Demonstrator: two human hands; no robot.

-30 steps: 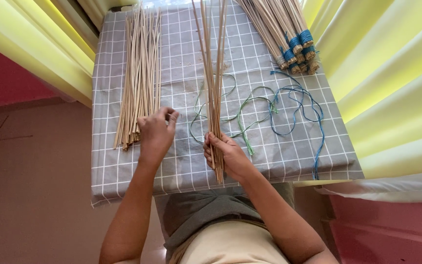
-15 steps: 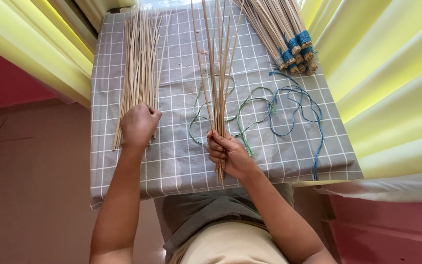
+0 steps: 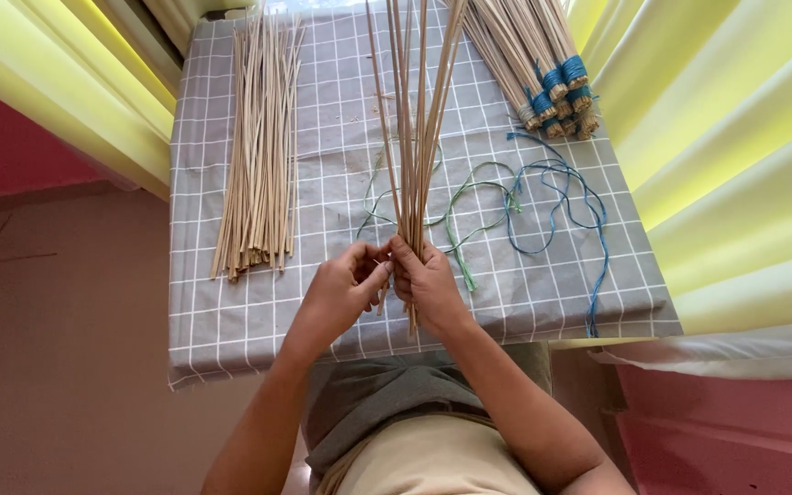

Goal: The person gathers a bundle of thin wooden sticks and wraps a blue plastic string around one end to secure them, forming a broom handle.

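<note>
My right hand grips a bunch of thin tan sticks near its lower end; the sticks fan upward over the grey checked tablecloth. My left hand has come up against the bunch from the left, with its fingers on the same lower ends beside my right hand. A loose pile of the same sticks lies on the left side of the cloth, a hand's width away from my left hand.
Tied stick bundles with blue and grey wrapping lie at the back right. Blue string and green string sprawl on the cloth right of my hands. Yellow curtains hang along both sides; the floor is at left.
My left hand left the loose pile on the left and moved right to join my right hand at the held bunch. The bunch stayed upright in my right hand.
</note>
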